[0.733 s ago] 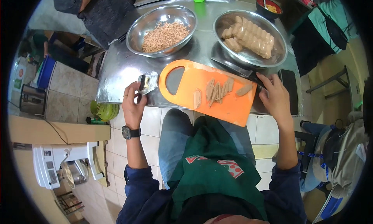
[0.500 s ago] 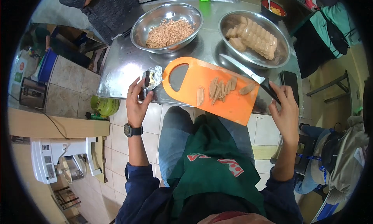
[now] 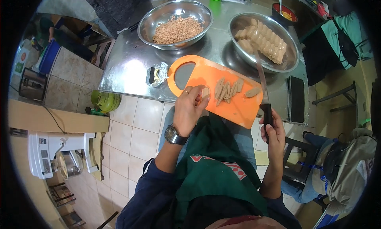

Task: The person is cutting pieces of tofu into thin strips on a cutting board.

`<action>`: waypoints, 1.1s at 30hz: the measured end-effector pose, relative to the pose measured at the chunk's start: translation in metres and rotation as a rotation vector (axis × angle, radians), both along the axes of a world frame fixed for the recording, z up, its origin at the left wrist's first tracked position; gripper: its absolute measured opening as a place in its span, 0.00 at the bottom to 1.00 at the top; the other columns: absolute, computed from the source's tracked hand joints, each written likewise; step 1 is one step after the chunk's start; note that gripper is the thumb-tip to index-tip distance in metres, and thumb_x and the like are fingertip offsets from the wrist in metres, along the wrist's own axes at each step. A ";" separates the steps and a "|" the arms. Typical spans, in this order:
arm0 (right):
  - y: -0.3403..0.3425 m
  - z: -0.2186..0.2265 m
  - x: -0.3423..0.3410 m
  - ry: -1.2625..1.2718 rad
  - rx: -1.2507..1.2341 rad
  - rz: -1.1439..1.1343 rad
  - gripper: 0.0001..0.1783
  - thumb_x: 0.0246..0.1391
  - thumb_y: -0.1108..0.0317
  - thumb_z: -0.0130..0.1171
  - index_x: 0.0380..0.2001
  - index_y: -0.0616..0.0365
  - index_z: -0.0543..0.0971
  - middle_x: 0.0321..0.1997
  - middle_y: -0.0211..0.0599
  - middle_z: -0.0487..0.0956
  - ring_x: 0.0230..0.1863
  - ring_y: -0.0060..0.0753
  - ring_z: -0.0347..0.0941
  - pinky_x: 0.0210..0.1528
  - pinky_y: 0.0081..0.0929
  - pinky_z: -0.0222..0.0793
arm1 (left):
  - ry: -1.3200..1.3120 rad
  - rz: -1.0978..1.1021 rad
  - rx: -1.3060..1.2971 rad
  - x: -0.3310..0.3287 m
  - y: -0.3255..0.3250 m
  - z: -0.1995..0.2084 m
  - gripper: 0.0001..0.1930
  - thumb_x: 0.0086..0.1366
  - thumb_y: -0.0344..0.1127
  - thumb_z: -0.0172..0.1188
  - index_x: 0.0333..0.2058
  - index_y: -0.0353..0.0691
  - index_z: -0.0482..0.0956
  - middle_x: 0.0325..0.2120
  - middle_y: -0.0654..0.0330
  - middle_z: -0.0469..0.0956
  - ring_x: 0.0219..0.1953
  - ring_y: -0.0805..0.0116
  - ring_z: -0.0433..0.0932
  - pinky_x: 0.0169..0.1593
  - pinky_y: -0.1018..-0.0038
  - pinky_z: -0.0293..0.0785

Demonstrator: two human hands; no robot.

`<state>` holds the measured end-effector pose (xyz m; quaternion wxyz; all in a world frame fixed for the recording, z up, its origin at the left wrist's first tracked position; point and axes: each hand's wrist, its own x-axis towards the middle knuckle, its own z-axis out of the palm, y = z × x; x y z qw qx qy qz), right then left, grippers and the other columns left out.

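I have a steel table (image 3: pixel 123 76) filling the far half of my view. Near its edge lies an orange cutting board (image 3: pixel 238 112); far right, a steel bowl (image 3: pixel 291 50). A knife (image 3: pixel 264 90) points away, its handle wrapped by the right hand (image 3: pixel 274 135). The left hand (image 3: pixel 188 110) curls over the board's left part. Tan slices (image 3: pixel 228 91) lie mid-board; left of them, one tan slab (image 3: pixel 205 94) meets the left fingertips, whether pinched I can't tell.
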<state>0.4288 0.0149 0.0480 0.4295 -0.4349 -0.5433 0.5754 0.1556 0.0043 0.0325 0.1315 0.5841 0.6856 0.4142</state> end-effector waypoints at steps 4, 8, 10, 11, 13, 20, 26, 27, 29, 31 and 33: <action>-0.018 0.011 -0.006 -0.008 -0.186 0.154 0.33 0.61 0.75 0.41 0.70 0.56 0.53 0.39 0.34 0.71 0.22 0.13 0.62 0.19 0.11 0.58 | -0.098 0.017 -0.085 0.005 0.003 0.007 0.15 0.57 0.29 0.66 0.44 0.35 0.79 0.29 0.57 0.75 0.27 0.69 0.76 0.35 0.75 0.76; -0.037 0.016 -0.016 -0.064 -0.257 0.232 0.34 0.61 0.76 0.43 0.70 0.57 0.53 0.40 0.39 0.72 0.25 0.19 0.67 0.25 0.18 0.66 | -0.161 0.030 -0.038 0.002 0.006 -0.001 0.13 0.58 0.27 0.65 0.43 0.33 0.80 0.30 0.55 0.75 0.29 0.69 0.79 0.35 0.77 0.77; -0.043 0.008 -0.020 -0.398 0.062 0.318 0.34 0.60 0.77 0.44 0.69 0.59 0.54 0.40 0.46 0.72 0.31 0.36 0.72 0.35 0.30 0.71 | -0.216 0.027 -0.019 0.002 0.007 -0.003 0.12 0.58 0.26 0.65 0.42 0.32 0.80 0.30 0.56 0.75 0.29 0.70 0.80 0.34 0.78 0.77; -0.045 0.008 -0.024 -0.397 0.066 0.317 0.34 0.60 0.77 0.44 0.69 0.59 0.54 0.40 0.46 0.72 0.31 0.36 0.72 0.35 0.30 0.71 | -0.272 0.025 -0.002 0.002 0.008 -0.004 0.12 0.59 0.25 0.65 0.42 0.32 0.79 0.31 0.56 0.75 0.30 0.71 0.80 0.34 0.78 0.78; -0.050 0.008 -0.032 -0.496 0.346 0.313 0.34 0.58 0.77 0.45 0.69 0.60 0.55 0.40 0.51 0.71 0.37 0.51 0.72 0.43 0.38 0.70 | -0.307 0.031 0.003 0.002 0.008 -0.008 0.11 0.59 0.25 0.64 0.42 0.31 0.79 0.31 0.57 0.76 0.29 0.71 0.81 0.34 0.78 0.78; -0.059 0.005 -0.046 -0.707 0.375 0.336 0.36 0.58 0.75 0.49 0.69 0.56 0.54 0.34 0.47 0.68 0.31 0.51 0.72 0.33 0.43 0.71 | -0.500 0.048 0.021 0.008 0.011 -0.011 0.09 0.56 0.23 0.65 0.36 0.30 0.79 0.31 0.54 0.76 0.29 0.66 0.82 0.33 0.76 0.78; -0.071 -0.002 -0.052 -0.938 0.372 0.337 0.38 0.59 0.74 0.49 0.71 0.49 0.51 0.30 0.47 0.68 0.27 0.53 0.71 0.29 0.45 0.70 | -0.476 0.042 0.060 0.004 0.012 -0.020 0.08 0.56 0.23 0.66 0.33 0.28 0.78 0.30 0.53 0.76 0.27 0.66 0.83 0.31 0.75 0.78; -0.071 -0.002 -0.054 -0.939 0.374 0.344 0.38 0.59 0.74 0.49 0.71 0.49 0.51 0.30 0.47 0.68 0.27 0.53 0.71 0.29 0.45 0.70 | -0.479 0.048 0.061 0.002 0.012 -0.022 0.08 0.56 0.23 0.66 0.33 0.28 0.78 0.30 0.53 0.76 0.27 0.66 0.83 0.31 0.75 0.78; -0.071 -0.002 -0.055 -1.074 0.366 0.357 0.38 0.60 0.72 0.50 0.71 0.45 0.51 0.27 0.48 0.71 0.24 0.55 0.72 0.28 0.48 0.71 | -0.409 -0.001 0.009 0.000 0.013 -0.021 0.08 0.59 0.24 0.65 0.36 0.28 0.78 0.33 0.56 0.78 0.31 0.71 0.84 0.32 0.79 0.80; -0.065 -0.006 -0.059 -1.075 0.354 0.349 0.38 0.60 0.71 0.50 0.71 0.43 0.51 0.25 0.50 0.72 0.24 0.56 0.72 0.28 0.49 0.71 | -0.415 -0.012 -0.011 0.000 0.014 -0.018 0.08 0.59 0.24 0.65 0.36 0.27 0.78 0.33 0.57 0.77 0.31 0.71 0.84 0.32 0.79 0.80; -0.058 -0.008 -0.066 -1.077 0.345 0.334 0.38 0.60 0.71 0.50 0.72 0.42 0.51 0.23 0.52 0.74 0.23 0.57 0.73 0.28 0.50 0.71 | -0.418 -0.028 -0.027 0.000 0.014 -0.016 0.08 0.59 0.24 0.65 0.36 0.27 0.78 0.33 0.57 0.77 0.31 0.71 0.84 0.32 0.79 0.80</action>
